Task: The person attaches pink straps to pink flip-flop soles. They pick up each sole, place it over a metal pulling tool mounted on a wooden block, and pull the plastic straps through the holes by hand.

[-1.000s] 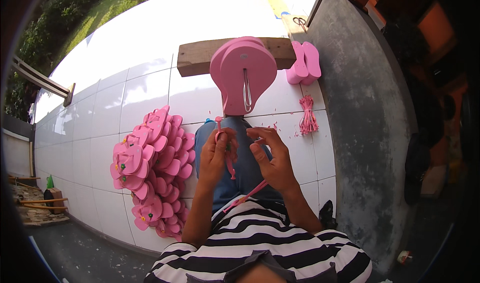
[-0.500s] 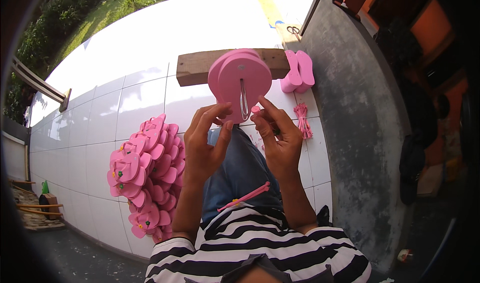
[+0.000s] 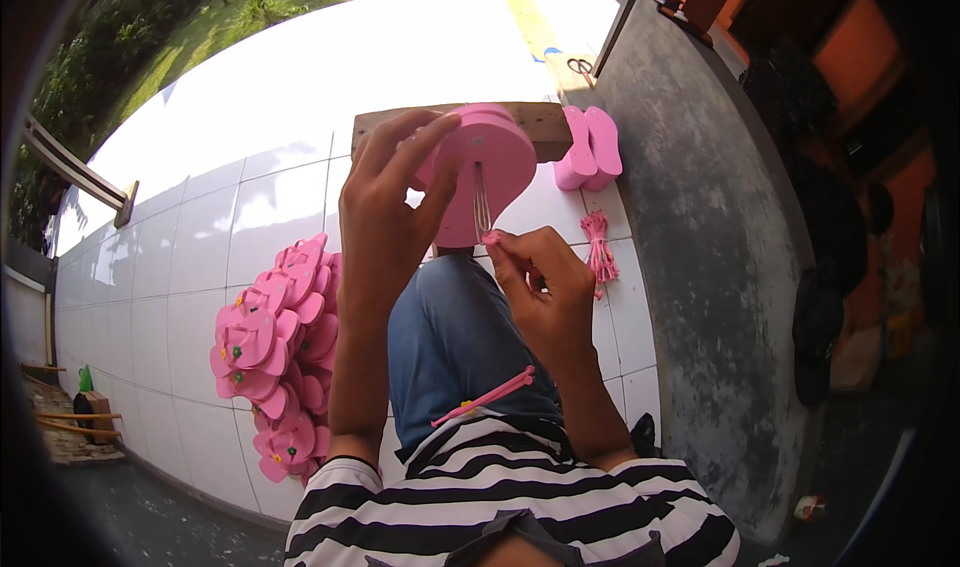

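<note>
Pink flip-flop soles (image 3: 503, 172) stand one behind the other against a wooden block, and a looped metal wire tool (image 3: 481, 202) sticks out of the front one below a small hole. My left hand (image 3: 395, 182) grips the soles' left edge, fingers over the rim and thumb on the front face. At the wire's lower end, my right hand (image 3: 545, 277) pinches a small pink round piece (image 3: 491, 238) between thumb and forefinger. Its other fingers are curled. Across my lap lies a pink flip-flop strap (image 3: 490, 395) with a yellow bit on it.
The wooden block (image 3: 545, 127) is behind the soles. A heap of pink flip-flops (image 3: 265, 352) lies at my left. To the right are stacked pink soles (image 3: 590, 152), a bundle of pink straps (image 3: 599, 247) and scissors (image 3: 581, 67), beside a grey ledge (image 3: 700, 267).
My left hand has moved up and taken hold of the soles' edge. The right hand has brought the small pink piece down and left to the wire's end.
</note>
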A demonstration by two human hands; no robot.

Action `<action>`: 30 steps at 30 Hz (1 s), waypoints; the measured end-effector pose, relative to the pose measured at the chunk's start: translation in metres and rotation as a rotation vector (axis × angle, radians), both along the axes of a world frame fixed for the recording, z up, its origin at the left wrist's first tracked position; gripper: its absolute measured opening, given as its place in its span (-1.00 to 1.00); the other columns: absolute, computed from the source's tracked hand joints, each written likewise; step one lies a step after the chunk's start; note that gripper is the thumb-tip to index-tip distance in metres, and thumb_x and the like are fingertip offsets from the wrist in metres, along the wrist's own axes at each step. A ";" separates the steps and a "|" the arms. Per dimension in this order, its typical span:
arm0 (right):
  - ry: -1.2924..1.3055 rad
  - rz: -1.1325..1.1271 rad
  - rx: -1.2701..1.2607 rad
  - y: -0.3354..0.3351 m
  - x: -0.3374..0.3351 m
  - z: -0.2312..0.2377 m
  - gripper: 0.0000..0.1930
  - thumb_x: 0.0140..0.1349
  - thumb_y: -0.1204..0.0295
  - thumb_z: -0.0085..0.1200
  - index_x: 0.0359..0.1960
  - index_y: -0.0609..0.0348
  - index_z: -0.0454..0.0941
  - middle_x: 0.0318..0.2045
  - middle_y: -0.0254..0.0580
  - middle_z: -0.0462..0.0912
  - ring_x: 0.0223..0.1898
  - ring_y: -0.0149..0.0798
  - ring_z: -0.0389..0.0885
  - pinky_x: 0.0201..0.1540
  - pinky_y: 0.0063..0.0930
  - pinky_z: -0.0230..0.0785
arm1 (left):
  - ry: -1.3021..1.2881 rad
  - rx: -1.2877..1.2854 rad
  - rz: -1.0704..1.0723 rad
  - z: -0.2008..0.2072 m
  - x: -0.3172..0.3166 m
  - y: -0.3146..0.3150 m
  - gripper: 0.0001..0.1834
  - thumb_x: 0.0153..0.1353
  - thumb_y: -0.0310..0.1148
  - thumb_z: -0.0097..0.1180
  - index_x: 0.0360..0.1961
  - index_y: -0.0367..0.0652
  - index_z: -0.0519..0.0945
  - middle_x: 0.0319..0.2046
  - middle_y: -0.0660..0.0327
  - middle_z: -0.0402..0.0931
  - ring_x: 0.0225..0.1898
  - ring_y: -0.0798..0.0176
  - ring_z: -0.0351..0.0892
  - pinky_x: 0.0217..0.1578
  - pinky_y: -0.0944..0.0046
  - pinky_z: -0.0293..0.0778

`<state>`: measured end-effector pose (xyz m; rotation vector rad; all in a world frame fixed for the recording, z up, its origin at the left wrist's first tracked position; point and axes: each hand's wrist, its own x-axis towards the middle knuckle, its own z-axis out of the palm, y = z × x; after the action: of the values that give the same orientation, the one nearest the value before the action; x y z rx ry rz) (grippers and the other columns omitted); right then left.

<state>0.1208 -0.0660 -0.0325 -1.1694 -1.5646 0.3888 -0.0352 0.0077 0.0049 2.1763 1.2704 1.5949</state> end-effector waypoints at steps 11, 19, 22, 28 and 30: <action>-0.762 -0.113 0.296 0.009 0.015 0.028 -0.87 0.04 0.50 0.21 -0.36 0.11 0.55 -0.45 -0.32 0.50 -0.42 -0.32 0.53 -0.50 -0.46 0.37 | 0.246 0.165 0.119 0.019 0.007 -0.001 -0.78 0.09 -0.43 0.32 -0.21 -0.16 0.63 -0.21 0.17 0.62 -0.21 0.10 0.60 -0.26 0.15 0.55; -0.872 -0.083 0.457 0.021 0.025 0.025 -0.77 -0.04 0.55 0.21 -0.27 0.18 0.68 -0.38 -0.34 0.60 -0.35 -0.32 0.58 -0.43 -0.42 0.36 | 0.258 0.026 0.061 0.024 0.009 -0.005 -0.79 0.11 -0.44 0.29 -0.21 -0.18 0.60 -0.33 0.09 0.62 -0.30 0.05 0.61 -0.26 0.15 0.54; -0.821 -0.075 0.519 0.013 0.028 0.026 -0.78 -0.04 0.54 0.21 -0.28 0.19 0.68 -0.39 -0.34 0.59 -0.36 -0.33 0.57 -0.44 -0.44 0.34 | 0.231 0.042 0.002 0.022 0.008 -0.003 -0.78 0.13 -0.43 0.27 -0.16 -0.17 0.62 -0.30 0.07 0.64 -0.31 0.01 0.61 -0.24 0.13 0.54; -0.936 -0.050 0.563 0.035 0.027 0.026 -0.86 -0.04 0.51 0.20 -0.39 0.19 0.59 -0.46 -0.32 0.48 -0.38 -0.34 0.51 -0.41 -0.48 0.29 | 0.365 0.070 -0.027 0.029 0.004 0.002 -0.77 0.18 -0.40 0.22 -0.11 -0.09 0.66 -0.28 0.07 0.66 -0.28 -0.05 0.62 -0.16 0.09 0.53; -0.940 -0.037 0.582 0.028 0.028 0.023 -0.81 -0.01 0.53 0.22 -0.30 0.19 0.65 -0.42 -0.34 0.55 -0.34 -0.35 0.55 -0.43 -0.46 0.30 | 0.356 0.051 -0.031 0.030 0.004 0.002 -0.77 0.19 -0.39 0.22 -0.11 -0.08 0.66 -0.29 0.07 0.66 -0.27 -0.05 0.63 -0.16 0.09 0.53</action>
<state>0.1488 -0.0376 -0.0094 -0.9356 -2.2221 -0.7197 -0.0309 0.0097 0.0350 2.5828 1.2851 1.2791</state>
